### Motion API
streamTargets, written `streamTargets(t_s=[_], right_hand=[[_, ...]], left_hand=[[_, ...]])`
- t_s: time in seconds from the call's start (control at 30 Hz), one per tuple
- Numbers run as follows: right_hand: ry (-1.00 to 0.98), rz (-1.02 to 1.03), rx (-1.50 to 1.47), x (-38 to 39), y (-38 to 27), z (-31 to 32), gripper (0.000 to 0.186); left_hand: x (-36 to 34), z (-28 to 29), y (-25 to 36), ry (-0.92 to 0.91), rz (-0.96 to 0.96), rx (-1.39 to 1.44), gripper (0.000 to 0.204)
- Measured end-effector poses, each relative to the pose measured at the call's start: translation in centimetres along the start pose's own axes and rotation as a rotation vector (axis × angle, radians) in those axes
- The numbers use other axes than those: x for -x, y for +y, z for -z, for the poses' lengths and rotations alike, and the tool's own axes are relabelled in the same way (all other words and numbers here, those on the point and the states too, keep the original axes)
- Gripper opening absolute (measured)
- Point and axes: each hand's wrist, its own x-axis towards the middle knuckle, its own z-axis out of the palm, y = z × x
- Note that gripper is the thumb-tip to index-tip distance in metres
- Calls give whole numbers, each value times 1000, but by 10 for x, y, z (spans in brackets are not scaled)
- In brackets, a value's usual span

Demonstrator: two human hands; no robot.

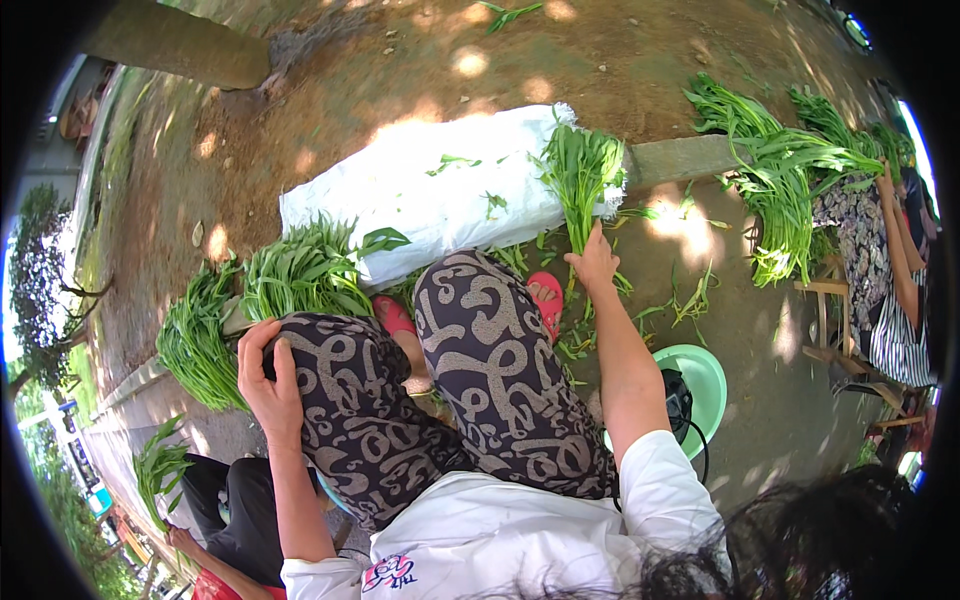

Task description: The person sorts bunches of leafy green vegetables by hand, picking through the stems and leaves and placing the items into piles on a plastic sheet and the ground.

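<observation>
- Head view: we sat low with both knees up in dark patterned trousers (pixel 480 370), pink sandals (pixel 546 298) on the dirt.
- Our right hand (pixel 594 262) reached out toward one o'clock, fingers curled around the stems of a bunch of long green leaves (pixel 580 175); its leafy top lay across the white sack (pixel 430 195) at twelve o'clock.
- Our left hand (pixel 268 375) rested at nine o'clock on our left knee, fingers loosely bent over the cloth, holding nothing.
- Just beyond that knee, at ten o'clock, a thick pile of cut greens (pixel 270 300) lay against the sack's near edge.
- Loose leaves (pixel 680 305) were scattered on the ground at two o'clock.
- At four o'clock a green basin (pixel 705 385) sat beside our right arm.
- Far out at two to three o'clock another person (pixel 895 270) sat by a wooden stool (pixel 830 325) with a big heap of greens (pixel 780 190).
- At seven o'clock a further person's hand (pixel 180 540) held a few green stalks (pixel 160 470).
</observation>
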Motion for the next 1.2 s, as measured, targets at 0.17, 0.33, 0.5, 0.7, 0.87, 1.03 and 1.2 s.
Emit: streamTargets(t_s=[0.17, 0.33, 0.5, 0.7, 0.87, 1.03, 1.2], right_hand=[[121, 7, -2, 6, -12, 15, 98], [389, 194, -135, -5, -57, 36, 82], [314, 704, -451, 1, -163, 78, 53], [-202, 913, -574, 138, -286, 149, 49], [-203, 1178, -482, 238, -317, 136, 30], [85, 1330, -212, 259, -319, 115, 23], [118, 1289, -263, 257, -320, 111, 20]], left_hand=[[-2, -5, 4, 47, -10, 58, 16], [-6, -13, 9, 116, -36, 46, 15], [-1, -23, -1, 215, 47, 402, 11], [49, -19, -73, 390, 422, 748, 17], [120, -20, -192, 469, 560, 498, 25], [154, -22, -249, 386, 587, 181, 32], [130, -27, -246, 268, 496, -86, 45]])
